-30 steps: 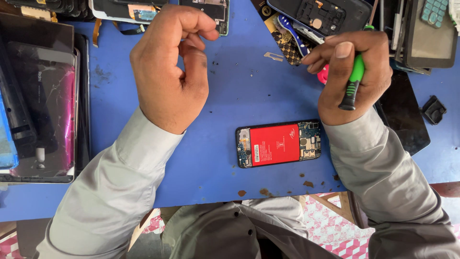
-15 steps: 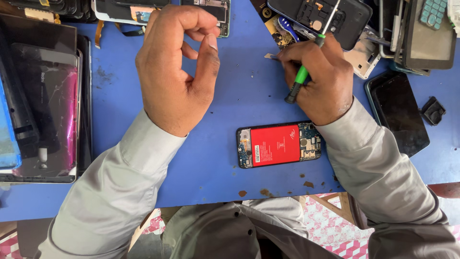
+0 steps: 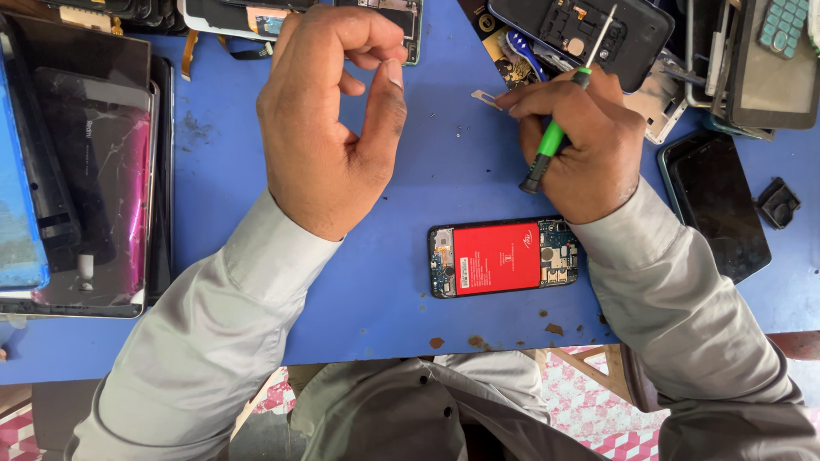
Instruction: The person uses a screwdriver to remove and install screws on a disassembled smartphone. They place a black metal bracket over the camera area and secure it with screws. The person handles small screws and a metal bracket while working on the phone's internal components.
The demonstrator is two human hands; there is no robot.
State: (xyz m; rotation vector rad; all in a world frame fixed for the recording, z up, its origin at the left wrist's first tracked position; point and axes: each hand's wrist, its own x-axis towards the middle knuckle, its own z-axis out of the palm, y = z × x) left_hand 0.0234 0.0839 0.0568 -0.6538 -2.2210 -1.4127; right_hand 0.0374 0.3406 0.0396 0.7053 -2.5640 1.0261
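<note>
Left hand: left hand (image 3: 329, 128) hovers over the blue table (image 3: 213, 171), curled, thumb tip close to the bent fingers; whether anything small sits between them cannot be told
Left edge: stack of phone panels (image 3: 81, 179), dark and cracked, one with a pink sheen, lying well apart from both hands
Top edge: opened phone parts (image 3: 290, 13) lying just beyond the left hand's fingertips
Centre: opened phone (image 3: 504, 258) lies flat on the table with its back off, red battery filling the middle, circuit boards showing at both ends; it sits near the person's body, between the two forearms, just below the right hand and not touched by either
Small part: thin pale metal strip (image 3: 487, 99) on the table, at the right hand's fingertips
Right hand: right hand (image 3: 581, 141) is clamped around a green-handled screwdriver (image 3: 555, 132), black cap toward the phone, thin shaft pointing up and away over a black phone back cover (image 3: 589, 30)
Right side: dark phone screen (image 3: 717, 205) lying face up beside the right wrist; small black piece (image 3: 777, 201) just past it
Sleeves: both arms in light grey sleeves (image 3: 213, 316)
</note>
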